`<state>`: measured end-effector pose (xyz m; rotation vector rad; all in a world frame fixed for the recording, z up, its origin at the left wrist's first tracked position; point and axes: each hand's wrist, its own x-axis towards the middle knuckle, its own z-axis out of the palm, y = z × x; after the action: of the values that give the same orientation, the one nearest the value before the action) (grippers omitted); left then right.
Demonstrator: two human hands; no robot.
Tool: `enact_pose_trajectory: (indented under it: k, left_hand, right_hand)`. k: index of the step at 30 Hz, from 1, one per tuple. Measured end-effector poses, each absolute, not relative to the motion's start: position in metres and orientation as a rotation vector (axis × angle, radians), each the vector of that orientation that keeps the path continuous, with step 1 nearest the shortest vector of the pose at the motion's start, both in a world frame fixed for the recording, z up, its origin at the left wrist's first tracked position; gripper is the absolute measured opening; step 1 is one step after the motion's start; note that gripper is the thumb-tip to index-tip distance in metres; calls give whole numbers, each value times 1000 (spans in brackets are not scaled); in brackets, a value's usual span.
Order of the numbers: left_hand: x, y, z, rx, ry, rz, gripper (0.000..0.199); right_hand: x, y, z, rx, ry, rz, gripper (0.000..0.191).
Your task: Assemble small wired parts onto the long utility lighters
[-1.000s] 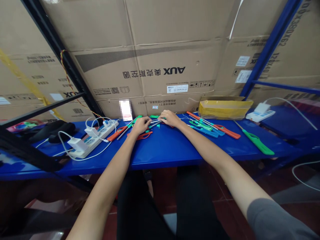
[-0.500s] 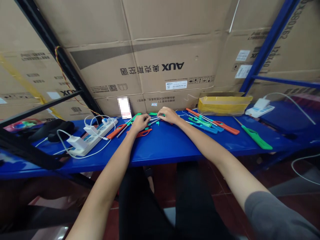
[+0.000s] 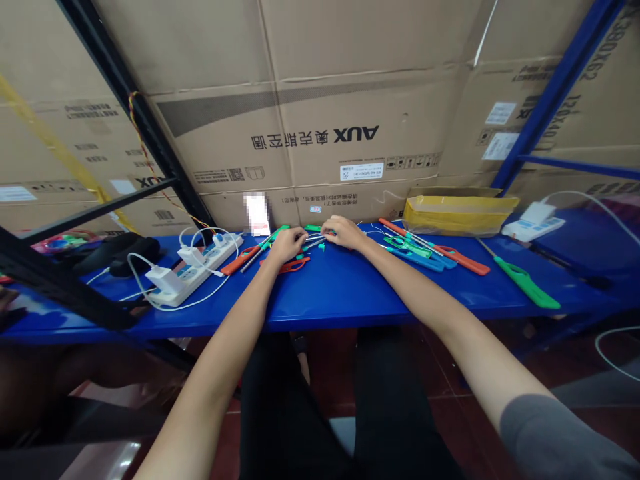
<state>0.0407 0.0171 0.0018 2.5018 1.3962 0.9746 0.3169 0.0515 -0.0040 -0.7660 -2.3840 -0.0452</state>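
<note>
At the back of the blue shelf (image 3: 335, 297), my left hand (image 3: 288, 244) is closed, its fingers bent inward over a pile of thin metal rods and small green pieces. My right hand (image 3: 345, 233) is close beside it, thumb and fingers pinched together. What either hand holds is too small to make out. Below my left hand lies an orange lighter shell (image 3: 291, 265). An orange long-necked lighter (image 3: 241, 260) rests to its left. Right of my right hand are blue lighter handles (image 3: 423, 259), another orange lighter (image 3: 467, 259) and, farther off, a green one (image 3: 527, 283).
A white power strip (image 3: 203, 272) with plugged-in chargers and looping cables stands at left, near a black shelf post (image 3: 65, 287). A bright, blurred-out upright object (image 3: 257, 215) leans on the large cardboard box (image 3: 310, 100). A yellow-taped carton (image 3: 460, 215) sits back right.
The whole view has shifted slightly, so things appear a little farther right. Both hands stay over the same pile, with only slight finger movement.
</note>
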Motion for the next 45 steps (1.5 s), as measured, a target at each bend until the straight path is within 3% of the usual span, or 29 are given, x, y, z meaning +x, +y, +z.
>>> enact_pose_trajectory:
  k: [18,32,45]
  left_hand:
    - [43,15,2,2505,1375,974,25]
    - [42,13,6,2537,1396,1002,25]
    - [43,12,5,2521,1365,1010,25]
  right_hand:
    - [319,46,-2,-825,-2348,-48,16]
    - [311,40,2,-935,-2162,201,8]
    - [314,46,-5,-894,-2228,127,11]
